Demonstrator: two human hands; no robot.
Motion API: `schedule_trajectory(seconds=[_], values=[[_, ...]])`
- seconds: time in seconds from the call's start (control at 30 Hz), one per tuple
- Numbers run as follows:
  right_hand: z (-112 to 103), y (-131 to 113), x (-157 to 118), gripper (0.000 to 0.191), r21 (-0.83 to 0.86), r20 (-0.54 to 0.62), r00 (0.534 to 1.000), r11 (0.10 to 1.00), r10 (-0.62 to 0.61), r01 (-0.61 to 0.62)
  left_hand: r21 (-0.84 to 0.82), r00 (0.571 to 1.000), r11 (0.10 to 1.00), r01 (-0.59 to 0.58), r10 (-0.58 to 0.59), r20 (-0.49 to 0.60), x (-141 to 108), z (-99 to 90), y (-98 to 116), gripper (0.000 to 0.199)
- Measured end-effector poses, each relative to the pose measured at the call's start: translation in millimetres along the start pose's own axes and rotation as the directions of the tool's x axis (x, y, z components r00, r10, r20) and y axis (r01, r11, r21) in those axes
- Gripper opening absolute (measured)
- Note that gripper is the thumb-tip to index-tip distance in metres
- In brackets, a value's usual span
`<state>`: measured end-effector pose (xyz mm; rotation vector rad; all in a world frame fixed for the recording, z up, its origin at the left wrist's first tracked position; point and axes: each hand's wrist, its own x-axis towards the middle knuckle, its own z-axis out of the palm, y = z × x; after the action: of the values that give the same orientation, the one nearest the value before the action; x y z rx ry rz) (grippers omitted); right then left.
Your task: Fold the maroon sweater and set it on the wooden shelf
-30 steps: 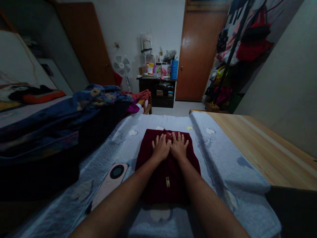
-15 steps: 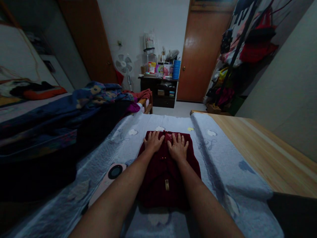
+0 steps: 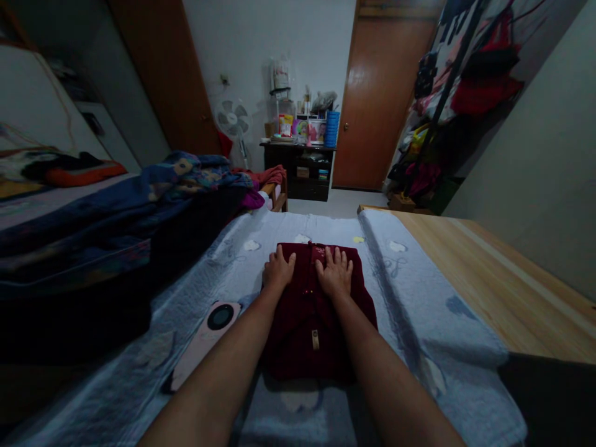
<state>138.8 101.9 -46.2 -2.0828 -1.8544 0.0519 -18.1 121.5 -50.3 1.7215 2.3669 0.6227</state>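
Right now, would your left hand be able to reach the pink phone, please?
Probably yes: the left hand need only leave the maroon garment, and nothing visible lies on the pink phone, though the forearm partly hides it.

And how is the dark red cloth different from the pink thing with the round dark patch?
The dark red cloth is bigger; the pink thing is smaller. The left hand and right hand touch the cloth; neither touches the pink thing. Both things lie on the pale blue sheet.

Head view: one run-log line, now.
left hand: on folded dark-red cloth garment, left edge | right hand: flat on its upper right | pink rectangular phone: left of garment
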Motion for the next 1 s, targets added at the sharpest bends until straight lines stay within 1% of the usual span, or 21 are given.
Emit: schedule_trajectory(seconds=[0.07, 0.13, 0.2, 0.3, 0.4, 0.47, 0.57, 0.63, 0.67, 0.73, 0.8, 0.87, 0.93, 1.0], values=[[-0.9, -0.3, -0.1, 0.061, 0.005, 0.010, 1.000, 1.000, 0.005, -0.005, 0.002, 0.998, 0.998, 0.067, -0.067, 0.019, -2.9, -4.3, -3.6, 0.066], [-1.9, -0.6, -0.3, 0.061, 0.012, 0.014, 1.000, 1.000, 0.005, -0.005, 0.005, 0.990, 0.994, 0.114, -0.114, 0.080, -4.0, -9.2, -8.5, 0.063], [-2.4, -0.8, -0.6, 0.061, 0.014, 0.013, 1.000, 1.000, 0.004, -0.004, 0.013, 0.980, 0.990, 0.139, -0.139, 0.145, -2.8, -13.9, -14.6, 0.061], [-1.9, -0.8, -0.9, 0.061, 0.013, 0.011, 1.000, 1.000, 0.007, -0.007, 0.016, 0.967, 0.989, 0.146, -0.146, 0.208, 0.0, -19.0, -24.0, 0.061], [-0.7, -0.7, -0.9, 0.061, 0.024, 0.002, 1.000, 1.000, 0.011, -0.011, 0.005, 0.964, 0.993, 0.121, -0.118, 0.239, -3.2, -20.9, -29.5, 0.060], [0.1, -0.6, -0.8, 0.060, 0.028, -0.009, 1.000, 1.000, 0.011, -0.011, 0.001, 0.970, 0.996, 0.094, -0.092, 0.227, -10.4, -20.8, -29.2, 0.060], [1.2, -0.3, -0.8, 0.060, 0.022, -0.028, 1.000, 1.000, 0.006, -0.005, 0.046, 0.986, 0.998, 0.042, -0.048, 0.161, -23.2, -21.0, -25.1, 0.056], [1.6, 0.0, -0.8, 0.060, 0.019, -0.030, 1.000, 1.000, 0.002, -0.002, 0.092, 0.994, 0.996, 0.002, -0.012, 0.107, -28.6, -22.4, -23.3, 0.055], [1.8, 0.2, -0.9, 0.060, 0.017, -0.031, 1.000, 1.000, 0.002, -0.002, 0.103, 0.995, 0.995, -0.009, -0.001, 0.098, -29.9, -23.7, -23.6, 0.055], [2.1, 0.7, -0.9, 0.060, 0.015, -0.034, 0.999, 1.000, 0.001, -0.001, 0.083, 0.990, 0.997, 0.003, -0.015, 0.139, -30.3, -27.0, -27.0, 0.059], [2.4, 1.1, -1.0, 0.060, 0.012, -0.041, 0.999, 1.000, -0.002, 0.002, 0.034, 0.971, 0.998, 0.046, -0.053, 0.233, -30.4, -30.9, -33.5, 0.064], [2.8, 1.5, -1.1, 0.060, 0.008, -0.050, 0.999, 1.000, -0.004, 0.004, -0.007, 0.950, 0.998, 0.062, -0.057, 0.305, -33.1, -34.5, -40.7, 0.069], [3.0, 1.6, -1.2, 0.060, 0.005, -0.054, 0.999, 1.000, -0.005, 0.005, -0.020, 0.947, 1.000, 0.014, -0.007, 0.321, -39.7, -37.6, -46.1, 0.070], [3.0, 1.5, -1.3, 0.060, 0.005, -0.056, 0.998, 1.000, -0.005, 0.006, 0.022, 0.950, 0.998, -0.051, 0.042, 0.310, -49.3, -40.9, -47.9, 0.069]])
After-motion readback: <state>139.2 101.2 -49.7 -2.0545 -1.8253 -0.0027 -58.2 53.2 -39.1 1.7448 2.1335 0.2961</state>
